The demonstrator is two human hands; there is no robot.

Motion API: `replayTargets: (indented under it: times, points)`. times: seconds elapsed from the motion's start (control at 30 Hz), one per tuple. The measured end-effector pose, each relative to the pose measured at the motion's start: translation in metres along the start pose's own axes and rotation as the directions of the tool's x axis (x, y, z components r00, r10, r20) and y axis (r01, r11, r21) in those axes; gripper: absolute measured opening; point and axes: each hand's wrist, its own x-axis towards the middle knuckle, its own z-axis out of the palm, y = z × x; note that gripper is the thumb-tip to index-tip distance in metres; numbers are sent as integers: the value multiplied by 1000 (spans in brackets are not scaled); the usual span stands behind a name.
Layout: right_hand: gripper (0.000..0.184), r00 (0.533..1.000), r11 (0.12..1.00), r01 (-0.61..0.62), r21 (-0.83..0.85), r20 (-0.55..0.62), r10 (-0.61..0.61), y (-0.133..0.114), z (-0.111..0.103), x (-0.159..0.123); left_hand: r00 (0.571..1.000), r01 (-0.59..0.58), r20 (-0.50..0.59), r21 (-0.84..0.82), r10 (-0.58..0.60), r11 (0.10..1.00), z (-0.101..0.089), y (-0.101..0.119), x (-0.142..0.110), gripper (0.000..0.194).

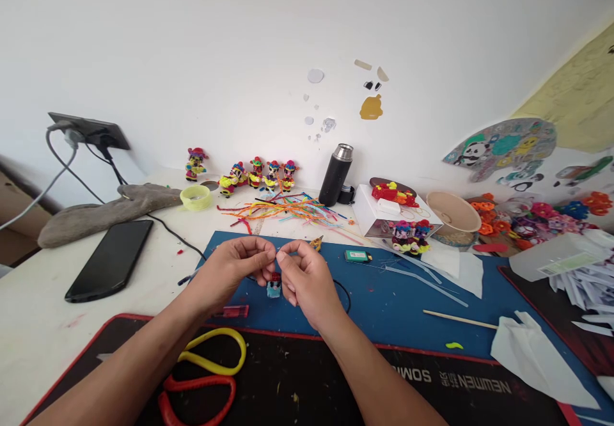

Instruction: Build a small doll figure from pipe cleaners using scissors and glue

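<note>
Over the blue mat (398,304), my left hand (238,265) and my right hand (307,279) meet at the fingertips. Both are closed in a pinch; whatever lies between them is too small to make out. Just below, a small red and light-blue figure piece (273,286) shows between the hands, partly covered by fingers. It is unclear whether they touch it. Behind my right hand, a yellow-orange pointed tool (316,242) is half hidden. Scissors (240,352) with yellow and red handles lie under my left forearm on the black mat (297,381).
Loose pipe cleaners (288,207) are heaped behind the mat. Several colourful figures (256,171) stand along the wall beside a black thermos (336,173). A phone (110,260) lies left. A white box (367,212), a thin stick (460,318) and white paper (532,355) are right.
</note>
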Motion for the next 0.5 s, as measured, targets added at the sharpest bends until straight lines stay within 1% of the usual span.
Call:
replayTargets:
  times: [0.13,0.33,0.43,0.5]
  points:
    - [33,1000,1000,-10,5,0,10,-1,0,0,1000,-13,-18,57,14,998,-1,1,-1,38]
    - [33,1000,1000,-19,-2,11,19,-4,-2,1,1000,-25,-2,159,26,987,-2,7,-3,35]
    - [32,1000,1000,-25,-8,15,25,-4,-3,2,1000,-22,1,170,22,985,-2,7,-3,35]
    - [32,1000,1000,-25,-4,10,25,-4,-3,2,1000,-17,8,141,16,990,-2,6,-2,37]
